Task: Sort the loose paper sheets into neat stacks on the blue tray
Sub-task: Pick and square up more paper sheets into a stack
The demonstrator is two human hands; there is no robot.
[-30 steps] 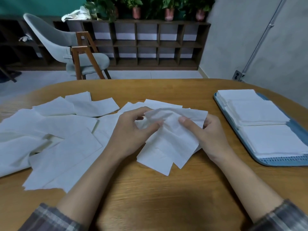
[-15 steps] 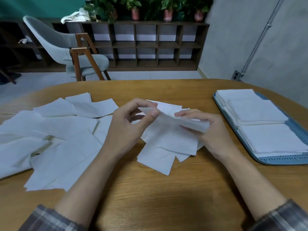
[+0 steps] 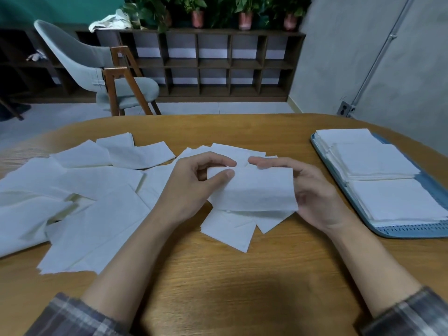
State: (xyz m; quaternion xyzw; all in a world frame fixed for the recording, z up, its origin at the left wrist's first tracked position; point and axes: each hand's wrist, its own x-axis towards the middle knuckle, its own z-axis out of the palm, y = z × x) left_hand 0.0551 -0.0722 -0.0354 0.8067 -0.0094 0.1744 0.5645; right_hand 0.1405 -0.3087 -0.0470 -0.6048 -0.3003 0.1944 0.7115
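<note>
Both hands hold one white paper sheet (image 3: 254,190) up over the middle of the table (image 3: 230,287). Left hand (image 3: 194,187) pinches the top left corner of the sheet with its thumb and first finger. The other fingers curl in behind. Right hand (image 3: 312,197) holds the right side of the sheet. Its fingers lie along the top edge, and its thumb is hidden behind the paper. The sheet looks flat and wide, and it tilts a little toward the person.

Right under the held sheet lies a small heap of sheets (image 3: 230,229) with corners poking out at the front. More loose sheets (image 3: 97,202) are spread all over the left part of the table, lying on top of each other every which way.

The blue tray (image 3: 412,232) sits on the right side of the table, apart from the hands. It holds three white stacks. The far stack (image 3: 344,137) is at the back, the middle stack (image 3: 373,158) lies partly on it, and the near stack (image 3: 397,202) is at the front.

Checked sleeves (image 3: 72,318) show at the bottom. Past the table stand a grey chair (image 3: 97,69) with brown legs, a dark shelf (image 3: 218,64), and green plants (image 3: 244,10) in pots on top.
</note>
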